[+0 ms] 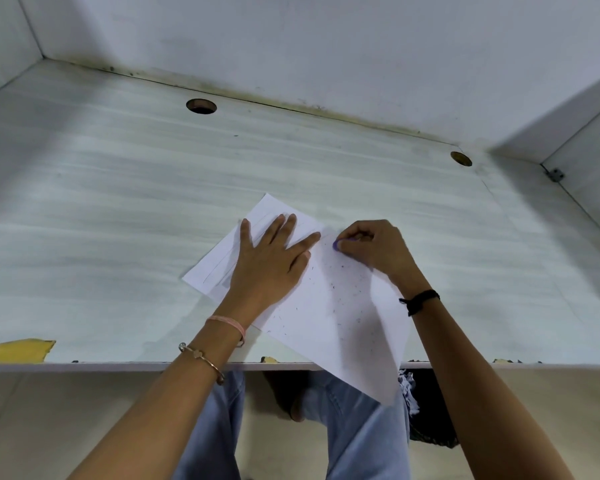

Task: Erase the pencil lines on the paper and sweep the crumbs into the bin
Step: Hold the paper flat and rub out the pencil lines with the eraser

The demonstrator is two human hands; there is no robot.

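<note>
A white sheet of paper (pixel 340 317) lies slanted on the desk, its near corner hanging over the front edge. Faint pencil lines (pixel 222 261) run along its far left part. Dark eraser crumbs (pixel 340 289) are scattered over its middle. My left hand (pixel 271 258) presses flat on the paper with fingers spread. My right hand (pixel 371 247) pinches a small purple eraser (pixel 336 244) against the paper near its far right edge.
The pale desk (pixel 118 202) is boxed in by white walls at the back and sides. Two round cable holes (pixel 201 106) (pixel 460 158) sit near the back. A dark bin (pixel 426 410) shows under the desk edge at right, beside my knees.
</note>
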